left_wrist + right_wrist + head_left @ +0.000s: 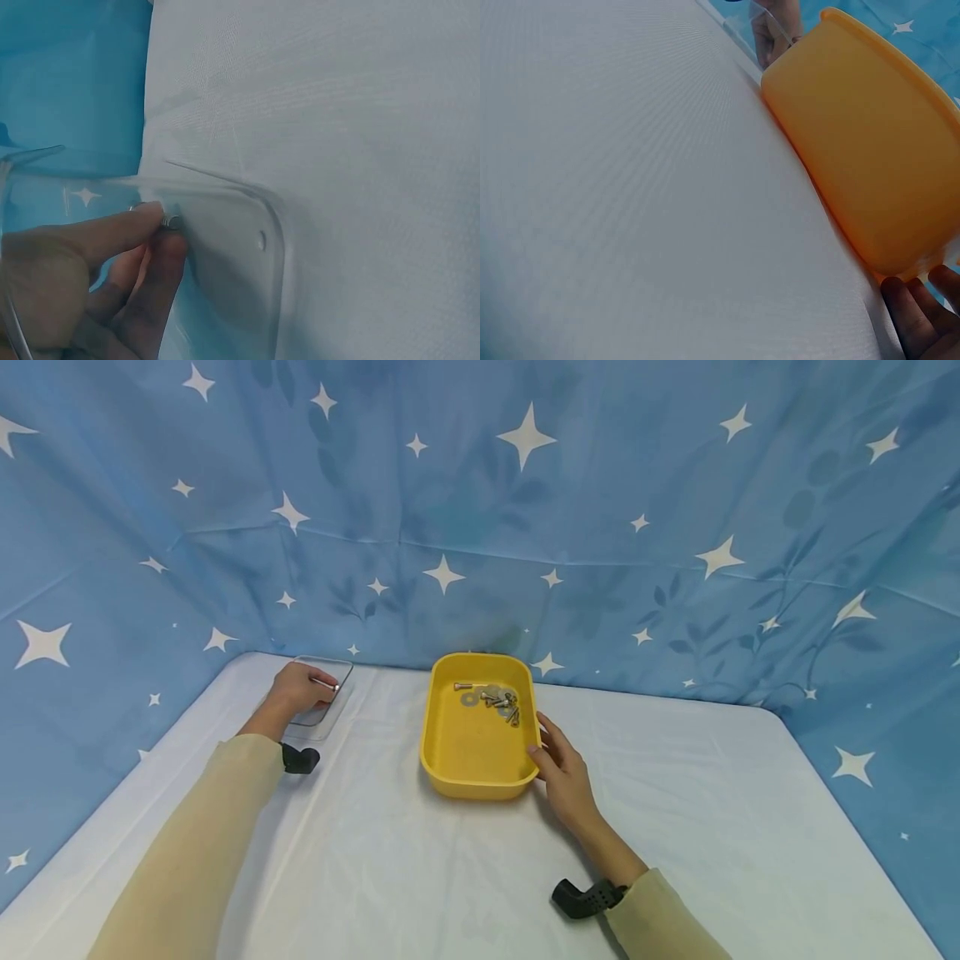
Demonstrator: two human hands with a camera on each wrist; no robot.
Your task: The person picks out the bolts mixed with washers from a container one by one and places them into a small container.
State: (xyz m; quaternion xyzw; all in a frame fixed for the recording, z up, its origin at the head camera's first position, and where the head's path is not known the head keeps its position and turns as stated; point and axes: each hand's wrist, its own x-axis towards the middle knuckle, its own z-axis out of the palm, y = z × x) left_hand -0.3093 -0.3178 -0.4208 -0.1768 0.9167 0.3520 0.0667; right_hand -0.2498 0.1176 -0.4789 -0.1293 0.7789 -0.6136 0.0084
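Observation:
My left hand [298, 687] is inside the clear plastic box [318, 732] at the left, pinching a small metal screw [172, 222] between thumb and fingertips. Only the screw's round head end shows; the rest is hidden by the fingers. At the middle of the table stands a yellow plastic tray [476, 789]. Several socket-head screws [462, 686] and flat washers [469, 699] lie in its far right part. My right hand [567, 777] holds the tray's right side, thumb at the rim and fingers along the outer wall.
A white cloth [360, 860] covers the table. Right behind it hangs a blue curtain [480, 510] with white stars, which also runs along both sides. Each wrist wears a black band, seen at the left wrist [300, 759] and right wrist [588, 898].

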